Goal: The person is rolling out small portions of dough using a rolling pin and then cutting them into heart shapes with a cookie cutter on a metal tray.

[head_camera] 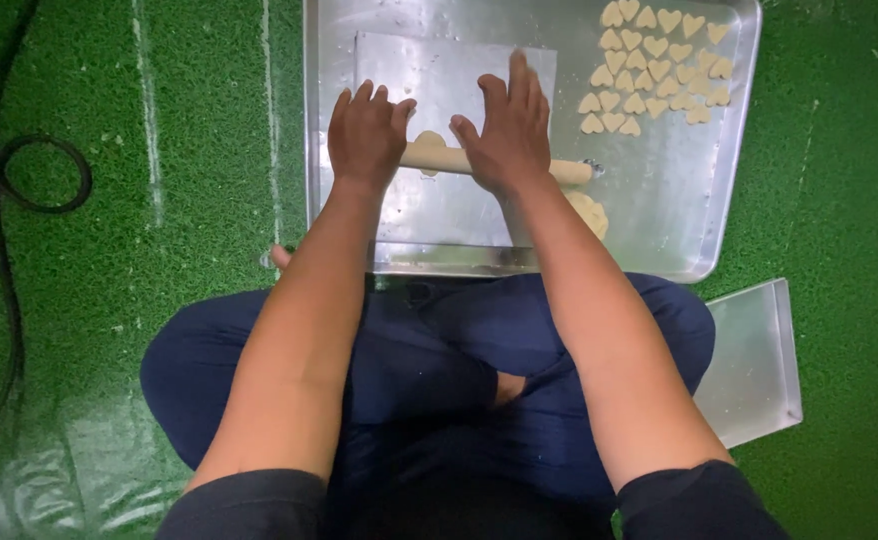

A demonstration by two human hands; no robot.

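Note:
A large metal tray point(679, 200) lies on green turf in front of my crossed legs. On it a clear plastic sheet point(409, 70) covers a small piece of pale dough point(429, 140). A wooden rolling pin point(439, 158) lies across the dough. My left hand point(367, 135) presses flat on the pin's left part, fingers together. My right hand point(504, 130) presses on its middle, fingers stretched forward. Several heart-shaped dough pieces point(654, 70) sit in rows at the tray's far right corner. A lump of dough point(591, 212) rests beside my right forearm.
A second, smaller metal tray point(759, 360) lies on the turf by my right knee. A black cable point(4, 180) loops along the left edge. Crumpled clear plastic point(69, 470) lies at the lower left.

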